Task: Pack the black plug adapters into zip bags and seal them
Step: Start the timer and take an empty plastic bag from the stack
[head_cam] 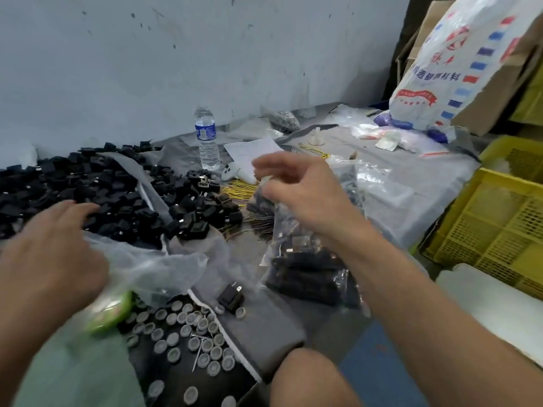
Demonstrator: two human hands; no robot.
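Note:
A big heap of black plug adapters covers the left of the grey cloth. My right hand pinches the top of a clear zip bag filled with black adapters, which hangs down to the cloth. My left hand lies over the near edge of the heap with fingers spread, touching a crumpled clear plastic bag. One loose adapter sits on the cloth between my arms.
Several grey rubber caps lie on a black patch near me. A water bottle stands at the back, yellow twist ties beside it. Yellow crates and a printed white sack stand at the right.

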